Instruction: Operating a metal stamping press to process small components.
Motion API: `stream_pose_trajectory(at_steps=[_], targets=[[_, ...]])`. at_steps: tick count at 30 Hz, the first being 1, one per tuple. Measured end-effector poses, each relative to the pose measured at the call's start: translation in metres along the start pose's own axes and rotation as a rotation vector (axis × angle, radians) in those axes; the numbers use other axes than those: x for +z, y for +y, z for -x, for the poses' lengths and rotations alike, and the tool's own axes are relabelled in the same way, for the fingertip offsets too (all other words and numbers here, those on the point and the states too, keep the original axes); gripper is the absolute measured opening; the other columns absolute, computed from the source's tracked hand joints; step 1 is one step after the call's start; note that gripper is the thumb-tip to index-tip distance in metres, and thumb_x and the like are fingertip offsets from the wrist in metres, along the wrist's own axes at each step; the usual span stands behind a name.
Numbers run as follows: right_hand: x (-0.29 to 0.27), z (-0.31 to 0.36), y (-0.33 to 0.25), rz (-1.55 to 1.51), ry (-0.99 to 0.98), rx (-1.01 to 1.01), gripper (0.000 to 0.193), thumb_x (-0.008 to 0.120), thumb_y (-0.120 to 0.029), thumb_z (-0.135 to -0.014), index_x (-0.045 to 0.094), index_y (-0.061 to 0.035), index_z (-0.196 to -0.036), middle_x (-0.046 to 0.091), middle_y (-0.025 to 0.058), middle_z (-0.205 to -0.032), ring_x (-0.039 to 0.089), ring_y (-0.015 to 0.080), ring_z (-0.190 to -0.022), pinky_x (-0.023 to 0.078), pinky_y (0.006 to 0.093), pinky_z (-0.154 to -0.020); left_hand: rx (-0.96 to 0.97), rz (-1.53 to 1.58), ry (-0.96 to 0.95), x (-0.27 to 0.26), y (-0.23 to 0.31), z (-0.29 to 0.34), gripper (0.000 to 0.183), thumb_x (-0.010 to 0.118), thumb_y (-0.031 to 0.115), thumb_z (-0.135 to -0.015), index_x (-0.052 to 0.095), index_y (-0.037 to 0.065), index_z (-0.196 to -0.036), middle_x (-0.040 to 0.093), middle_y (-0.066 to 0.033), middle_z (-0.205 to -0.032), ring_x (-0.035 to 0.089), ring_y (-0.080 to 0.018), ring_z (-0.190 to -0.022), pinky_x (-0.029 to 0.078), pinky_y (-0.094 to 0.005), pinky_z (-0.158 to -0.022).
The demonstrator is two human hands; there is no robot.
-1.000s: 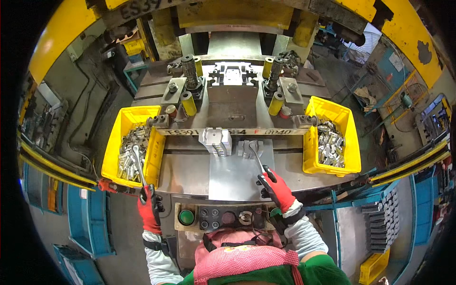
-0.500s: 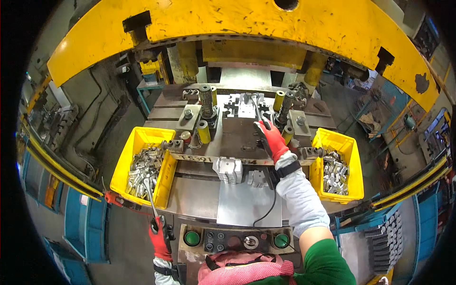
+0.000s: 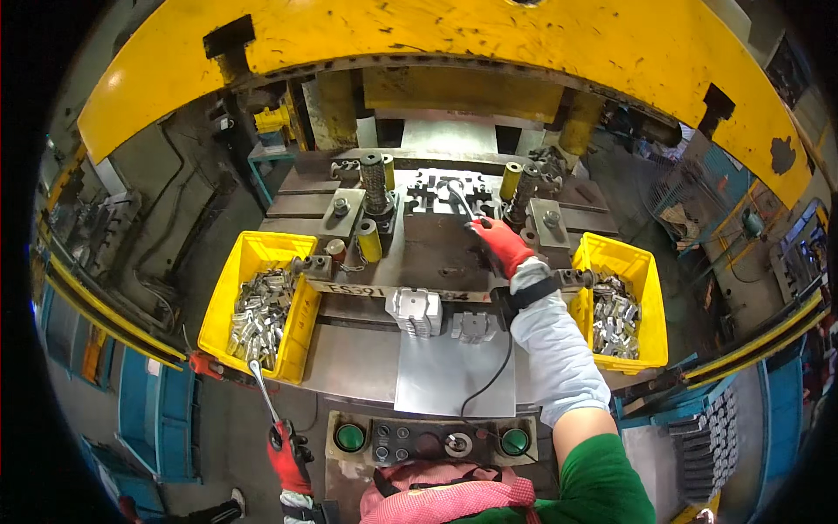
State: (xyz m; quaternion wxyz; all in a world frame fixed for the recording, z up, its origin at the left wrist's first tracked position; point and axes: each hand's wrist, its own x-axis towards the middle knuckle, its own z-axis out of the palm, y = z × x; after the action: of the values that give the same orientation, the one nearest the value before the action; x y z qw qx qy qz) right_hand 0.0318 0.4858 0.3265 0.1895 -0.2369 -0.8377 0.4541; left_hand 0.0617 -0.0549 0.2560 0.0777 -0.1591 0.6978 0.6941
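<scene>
My right hand (image 3: 506,246), in a red and black glove, reaches over the press die (image 3: 445,249). Its fingers are closed round a slim silver rod-like tool (image 3: 461,199) with a rounded end. That end is over the bright, cut-out die plate (image 3: 425,191). Low on the left, my left hand (image 3: 290,461), gloved alike, grips a second silver rod-like tool (image 3: 265,392). Its rounded tip is at the near edge of the left yellow bin (image 3: 305,336), which holds many small metal parts (image 3: 262,314). Whether either tip carries a part, I cannot tell.
Stacked metal pieces (image 3: 415,312) and a smaller grey stack (image 3: 474,327) stand on a metal sheet (image 3: 454,375). A right yellow bin (image 3: 650,306) holds more parts. Guide posts (image 3: 374,185) flank the die. A control panel (image 3: 419,444) lies nearest. Overhead hangs a yellow press beam (image 3: 489,39).
My left hand and its tool have drawn back toward me, the tip moving to the bin's near edge. The right tool's tip has shifted slightly left. Someone's shoe appears at lower left.
</scene>
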Motion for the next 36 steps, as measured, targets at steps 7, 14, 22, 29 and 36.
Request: stream_pose_trajectory(at_steps=[7,14,22,29,36], targets=[[-0.014,0.171,-0.024,-0.741,0.361,0.017,0.050,0.045,-0.007,-0.084,0.025,-0.0054,-0.130,0.046,0.0070,-0.116,0.046,0.0136,-0.100,0.037,0.0230,-0.084,0.163,0.073,0.344,-0.031,-0.100,-0.028,0.022,0.058,0.026,-0.078,0.049,0.012,-0.092,0.045,0.0013,-0.056,0.036,-0.0078,-0.037,0.029,-0.0215,-0.033],[-0.013,0.427,0.149,-0.178,0.979,0.682,0.075,0.061,-0.018,-0.074,0.016,0.0058,-0.128,0.029,0.0216,-0.129,0.035,0.0281,-0.116,0.029,0.0314,-0.094,-0.016,-0.374,0.162,-0.052,-0.210,-0.077,0.033,0.060,0.040,-0.074,0.048,0.008,-0.072,0.047,-0.0022,-0.054,0.039,-0.0142,-0.039,0.032,-0.0311,-0.036],[0.079,0.448,0.218,-0.009,0.309,0.989,0.089,0.075,-0.040,-0.053,0.034,0.0079,-0.115,0.051,0.0213,-0.108,0.047,0.0291,-0.105,0.040,0.0330,-0.084,-0.116,-0.845,0.042,-0.038,-0.241,-0.119,0.069,0.072,0.047,-0.057,0.049,-0.002,-0.100,0.057,-0.0211,-0.089,0.054,-0.0285,-0.086,0.043,-0.0390,-0.072],[0.092,0.453,0.267,0.325,0.207,1.075,0.079,0.076,-0.041,-0.048,0.042,0.0042,-0.103,0.053,0.0220,-0.102,0.051,0.0343,-0.097,0.042,0.0382,-0.079,-0.103,-1.062,-0.010,-0.028,-0.239,-0.120,0.083,0.077,0.036,-0.051,0.037,-0.002,-0.113,0.047,-0.0192,-0.112,0.046,-0.0288,-0.103,0.038,-0.0345,-0.085],[0.085,0.451,0.250,0.278,0.285,1.077,0.080,0.076,-0.042,-0.046,0.043,0.0037,-0.103,0.053,0.0234,-0.101,0.051,0.0349,-0.096,0.043,0.0385,-0.079,-0.217,-0.854,-0.051,-0.009,-0.219,-0.101,0.088,0.077,0.029,-0.048,0.034,-0.002,-0.117,0.041,-0.0132,-0.123,0.034,-0.0251,-0.117,0.025,-0.0286,-0.097]])
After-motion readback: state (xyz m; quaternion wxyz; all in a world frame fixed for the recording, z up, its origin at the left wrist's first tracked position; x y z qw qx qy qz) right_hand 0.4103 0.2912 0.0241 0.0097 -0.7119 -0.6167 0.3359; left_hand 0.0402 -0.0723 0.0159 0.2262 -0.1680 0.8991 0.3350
